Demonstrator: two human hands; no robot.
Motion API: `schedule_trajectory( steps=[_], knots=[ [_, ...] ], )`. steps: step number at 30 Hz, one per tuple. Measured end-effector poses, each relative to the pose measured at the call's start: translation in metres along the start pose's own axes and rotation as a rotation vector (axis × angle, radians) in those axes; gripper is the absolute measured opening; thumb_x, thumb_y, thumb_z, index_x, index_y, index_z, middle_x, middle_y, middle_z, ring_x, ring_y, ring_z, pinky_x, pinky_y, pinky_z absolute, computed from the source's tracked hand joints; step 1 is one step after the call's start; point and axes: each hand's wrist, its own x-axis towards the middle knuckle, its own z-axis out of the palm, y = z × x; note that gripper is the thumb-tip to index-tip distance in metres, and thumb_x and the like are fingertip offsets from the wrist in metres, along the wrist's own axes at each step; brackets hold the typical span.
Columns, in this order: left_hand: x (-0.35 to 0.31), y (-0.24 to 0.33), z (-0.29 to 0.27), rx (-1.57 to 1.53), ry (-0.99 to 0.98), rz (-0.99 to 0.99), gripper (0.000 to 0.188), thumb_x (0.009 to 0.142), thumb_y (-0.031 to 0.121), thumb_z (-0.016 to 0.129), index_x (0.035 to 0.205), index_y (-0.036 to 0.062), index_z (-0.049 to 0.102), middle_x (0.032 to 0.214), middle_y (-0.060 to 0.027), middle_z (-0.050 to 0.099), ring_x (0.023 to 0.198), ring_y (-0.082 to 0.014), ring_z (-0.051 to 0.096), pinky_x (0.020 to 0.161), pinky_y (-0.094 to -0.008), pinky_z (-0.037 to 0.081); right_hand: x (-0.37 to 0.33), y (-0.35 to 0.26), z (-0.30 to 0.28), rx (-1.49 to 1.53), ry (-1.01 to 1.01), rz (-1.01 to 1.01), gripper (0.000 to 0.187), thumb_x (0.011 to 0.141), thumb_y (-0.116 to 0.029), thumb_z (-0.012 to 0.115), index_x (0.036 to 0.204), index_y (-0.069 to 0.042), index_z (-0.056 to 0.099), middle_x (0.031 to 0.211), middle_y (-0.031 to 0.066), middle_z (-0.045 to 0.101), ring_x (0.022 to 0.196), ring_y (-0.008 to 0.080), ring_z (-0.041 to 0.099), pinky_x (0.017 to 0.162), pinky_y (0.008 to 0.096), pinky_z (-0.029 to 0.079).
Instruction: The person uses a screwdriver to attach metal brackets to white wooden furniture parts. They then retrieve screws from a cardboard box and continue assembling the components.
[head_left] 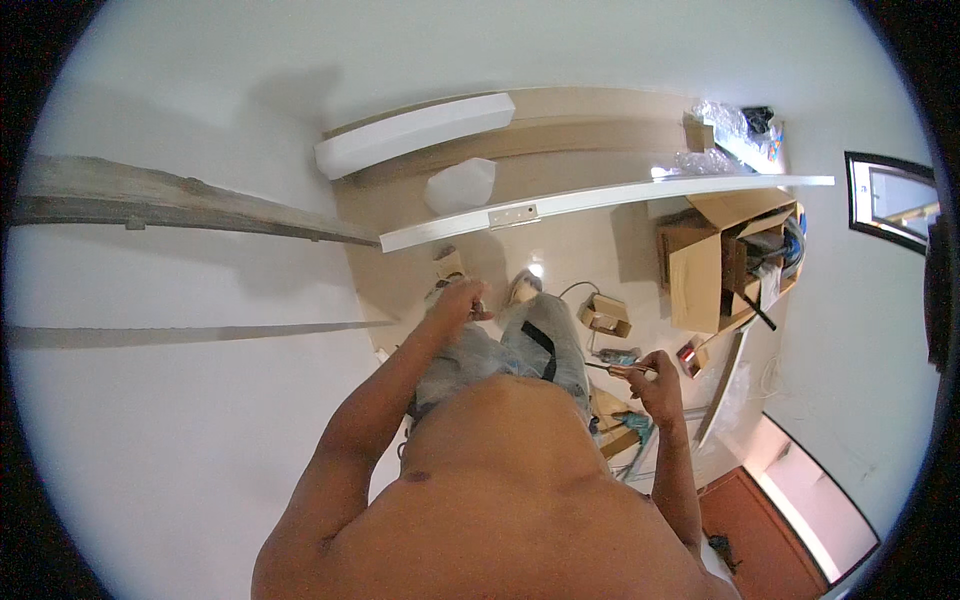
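Note:
My right hand point(657, 390) is out to the right of my legs, its fingers closed round the handle of a screwdriver point(612, 369). The thin dark shaft points left toward my thigh. In front of my left thigh, my left hand point(460, 300) is held closed. Whatever it may grip is too small or hidden to name. Beyond both hands, a long white metal bar point(620, 198) with a small plate on it runs across the view, touching neither hand.
An open cardboard box point(695, 280) of cables and tools stands at the right. A small carton point(606, 315) and power drills point(632, 424) lie on the floor near my right leg. A long white foam piece point(420, 135) lies by the far wall. A weathered wooden beam point(180, 205) juts in from the left.

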Motion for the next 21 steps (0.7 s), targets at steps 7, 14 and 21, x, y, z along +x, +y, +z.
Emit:
schedule_trajectory(
  steps=[7, 14, 21],
  knots=[
    [0.066, 0.012, 0.04, -0.316, 0.289, -0.036, 0.031, 0.085, 0.034, 0.069, 0.097, 0.0078, 0.056, 0.065, 0.0016, 0.034, 0.054, -0.011, 0.041, 0.067, -0.0401, 0.059, 0.048, -0.004, -0.083, 0.593, 0.005, 0.171, 0.021, 0.085, -0.012, 0.059, 0.097, 0.001, 0.049, 0.087, 0.018, 0.06, 0.069, 0.0256, 0.066, 0.065, 0.0386, 0.059],
    [0.114, 0.016, 0.082, -0.652, 0.514, 0.119, 0.045, 0.082, 0.043, 0.072, 0.105, 0.0092, 0.054, 0.066, 0.0026, 0.034, 0.055, -0.0107, 0.039, 0.07, -0.0393, 0.058, 0.142, -0.036, -0.161, 0.397, -0.536, 0.05, 0.045, 0.082, -0.016, 0.063, 0.121, 0.002, 0.049, 0.097, 0.0165, 0.062, 0.073, 0.0234, 0.066, 0.071, 0.0375, 0.057],
    [0.136, 0.009, 0.094, -0.703, 0.608, 0.273, 0.044, 0.083, 0.046, 0.071, 0.098, 0.0083, 0.053, 0.068, 0.0012, 0.036, 0.057, -0.0112, 0.041, 0.076, -0.0393, 0.058, 0.224, -0.051, -0.201, 0.117, -0.581, 0.064, 0.05, 0.075, -0.014, 0.058, 0.122, 0.001, 0.051, 0.098, 0.0154, 0.062, 0.076, 0.0205, 0.063, 0.071, 0.0357, 0.056]
  ],
)
